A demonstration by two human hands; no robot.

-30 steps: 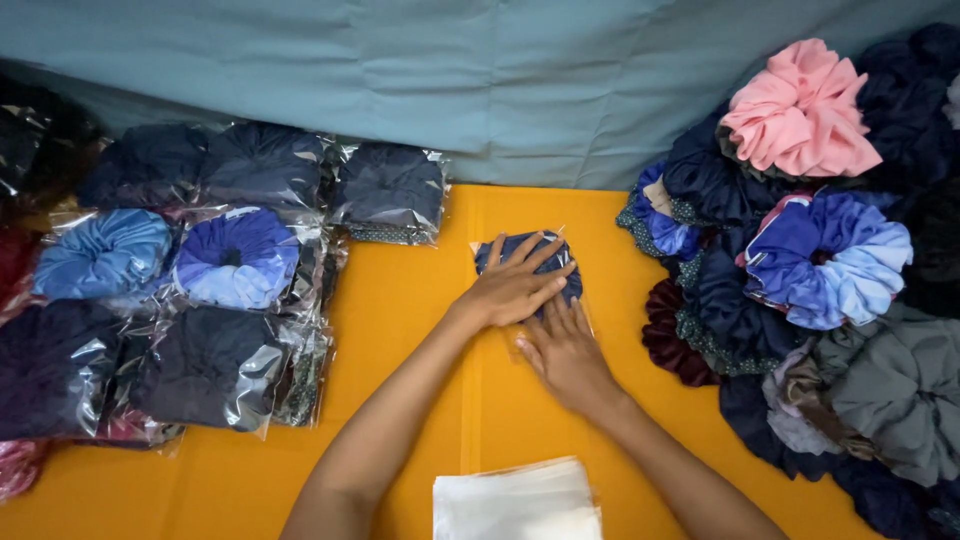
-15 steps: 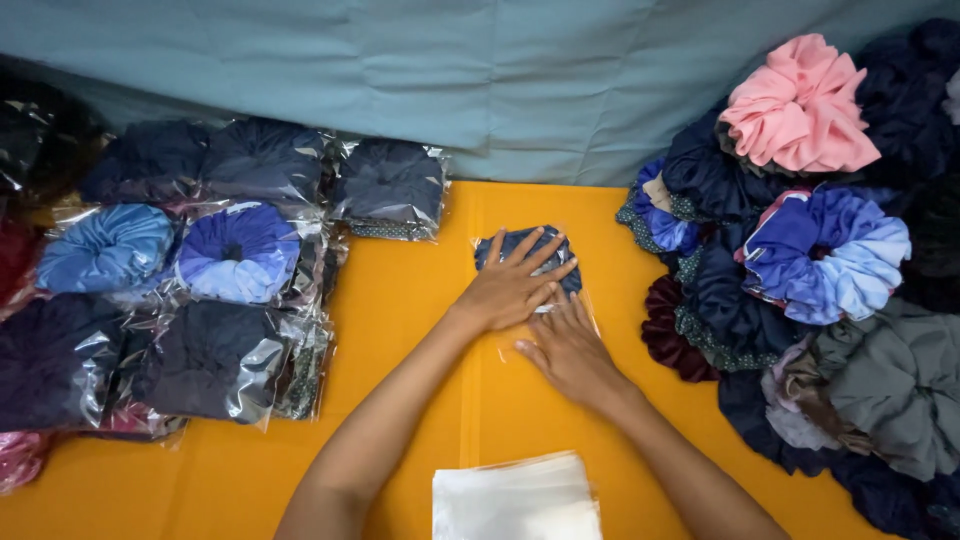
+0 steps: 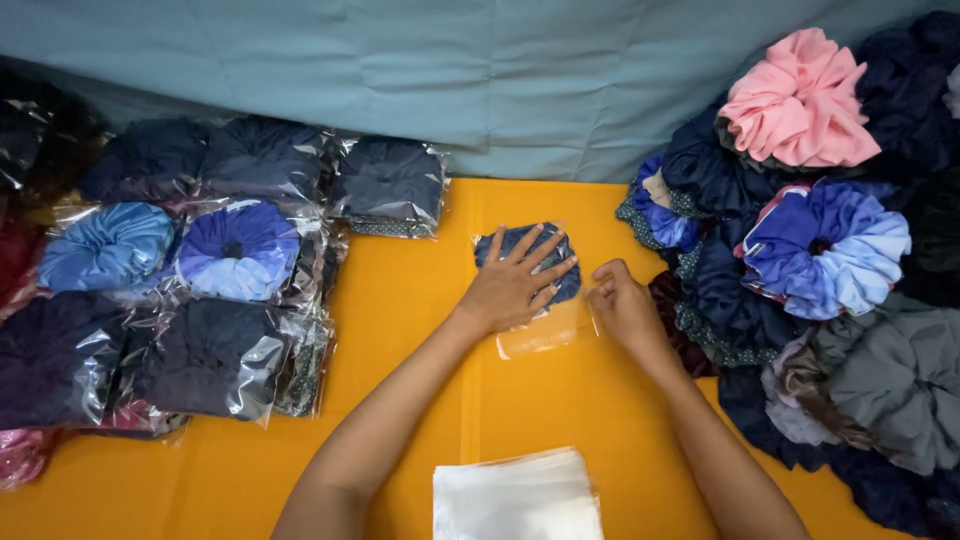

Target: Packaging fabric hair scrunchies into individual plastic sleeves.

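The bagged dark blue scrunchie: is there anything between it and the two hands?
Nothing visible. The left hand lies flat on the scrunchie inside its clear bag. The right hand pinches the bag's right edge directly.

Bright, even, diffuse light, no clear direction. Only soft, short shadows under both forearms. Specular glare on the bagged scrunchies [image 3: 190, 300] well left of the left hand [image 3: 515, 285]. Focus sharp around the hands, no motion blur. Dark scrunchie pile [image 3: 840, 300] right of the right hand [image 3: 625, 310] loses detail. Slight corner darkening far left.
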